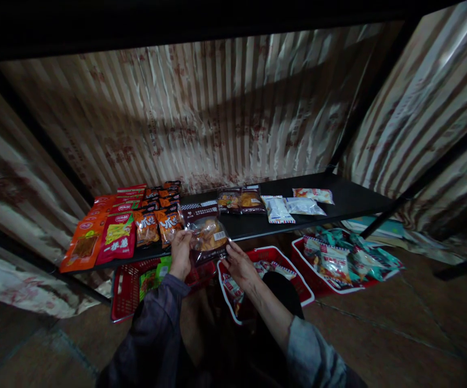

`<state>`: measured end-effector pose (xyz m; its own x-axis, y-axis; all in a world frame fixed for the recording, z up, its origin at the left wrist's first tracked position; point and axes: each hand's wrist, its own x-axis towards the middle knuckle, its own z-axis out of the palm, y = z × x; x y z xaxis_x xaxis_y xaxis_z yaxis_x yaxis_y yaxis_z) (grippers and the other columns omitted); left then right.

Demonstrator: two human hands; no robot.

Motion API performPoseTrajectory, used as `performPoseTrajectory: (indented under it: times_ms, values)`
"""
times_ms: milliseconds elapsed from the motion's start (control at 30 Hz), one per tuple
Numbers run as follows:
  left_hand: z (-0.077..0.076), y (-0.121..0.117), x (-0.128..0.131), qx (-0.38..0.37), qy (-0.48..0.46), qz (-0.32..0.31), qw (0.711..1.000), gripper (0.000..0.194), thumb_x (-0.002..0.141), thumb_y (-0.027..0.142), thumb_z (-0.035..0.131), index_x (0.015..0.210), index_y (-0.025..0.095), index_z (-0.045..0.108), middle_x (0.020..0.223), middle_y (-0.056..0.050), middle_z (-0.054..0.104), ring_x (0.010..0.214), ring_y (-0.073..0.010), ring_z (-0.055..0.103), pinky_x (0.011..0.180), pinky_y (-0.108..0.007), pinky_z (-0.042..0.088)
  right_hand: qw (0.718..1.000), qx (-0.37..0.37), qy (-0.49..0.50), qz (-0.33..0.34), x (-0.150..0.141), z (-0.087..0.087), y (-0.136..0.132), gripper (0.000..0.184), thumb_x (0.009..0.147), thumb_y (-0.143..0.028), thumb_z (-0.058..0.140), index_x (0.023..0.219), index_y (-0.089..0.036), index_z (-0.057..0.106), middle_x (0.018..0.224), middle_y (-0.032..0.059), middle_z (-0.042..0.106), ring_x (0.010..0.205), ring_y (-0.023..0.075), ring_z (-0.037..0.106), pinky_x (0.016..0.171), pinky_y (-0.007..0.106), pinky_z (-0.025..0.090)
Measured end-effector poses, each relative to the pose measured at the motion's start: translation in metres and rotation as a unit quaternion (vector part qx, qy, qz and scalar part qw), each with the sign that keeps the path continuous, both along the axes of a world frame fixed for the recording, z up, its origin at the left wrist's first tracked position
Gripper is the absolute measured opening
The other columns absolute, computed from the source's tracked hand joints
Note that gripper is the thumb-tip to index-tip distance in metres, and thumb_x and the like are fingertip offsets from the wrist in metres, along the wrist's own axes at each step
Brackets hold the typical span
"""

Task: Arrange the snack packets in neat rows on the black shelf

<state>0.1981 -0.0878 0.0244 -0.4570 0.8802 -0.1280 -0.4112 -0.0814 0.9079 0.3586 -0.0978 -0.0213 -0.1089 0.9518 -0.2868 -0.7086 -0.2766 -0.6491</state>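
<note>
A clear snack packet with brown pieces and a dark top lies at the front edge of a low black shelf. My left hand grips its left edge, fingers curled. My right hand pinches its lower right corner. To the left of it lie orange snack bags, then a red packet and an orange packet. Behind it sit two more dark-topped packets.
White packets lie further right on the shelf. Red baskets stand on the floor below: one at left, one in the middle, one at right full of green and white packets. Striped curtain hangs behind and at the sides.
</note>
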Motion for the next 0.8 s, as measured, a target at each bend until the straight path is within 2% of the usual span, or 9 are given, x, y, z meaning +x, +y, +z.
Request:
performPoseTrajectory:
  times_ms: [233, 467, 800]
  values:
    - [-0.004, -0.004, -0.003, 0.0, 0.0, -0.021, 1.0, 0.037, 0.05, 0.04, 0.075, 0.071, 0.017, 0.057, 0.072, 0.001, 0.06, 0.063, -0.0084, 0.054, 0.058, -0.021, 0.04, 0.999, 0.014, -0.028, -0.021, 0.004, 0.004, 0.0, 0.037, 0.058, -0.024, 0.082, 0.093, -0.027, 0.07, 0.087, -0.0032, 0.073, 0.072, 0.0106, 0.065, 0.067, 0.023, 0.051]
    - [0.005, -0.009, 0.0, -0.014, -0.006, -0.02, 1.0, 0.038, 0.046, 0.038, 0.075, 0.07, 0.016, 0.057, 0.072, 0.002, 0.059, 0.062, -0.0075, 0.053, 0.057, -0.02, 0.04, 0.999, 0.018, -0.033, -0.026, 0.003, 0.001, -0.003, 0.043, 0.058, -0.027, 0.082, 0.099, -0.029, 0.069, 0.088, -0.0034, 0.073, 0.07, 0.0096, 0.064, 0.068, 0.023, 0.052]
    - [0.003, -0.01, -0.003, -0.009, 0.0, -0.027, 1.0, 0.034, 0.049, 0.037, 0.074, 0.07, 0.017, 0.056, 0.072, 0.002, 0.061, 0.061, -0.0074, 0.054, 0.059, -0.02, 0.04, 0.997, 0.03, -0.053, -0.038, 0.003, 0.004, 0.0, 0.039, 0.058, -0.027, 0.081, 0.095, -0.027, 0.071, 0.088, -0.0026, 0.072, 0.07, 0.0098, 0.063, 0.065, 0.022, 0.051]
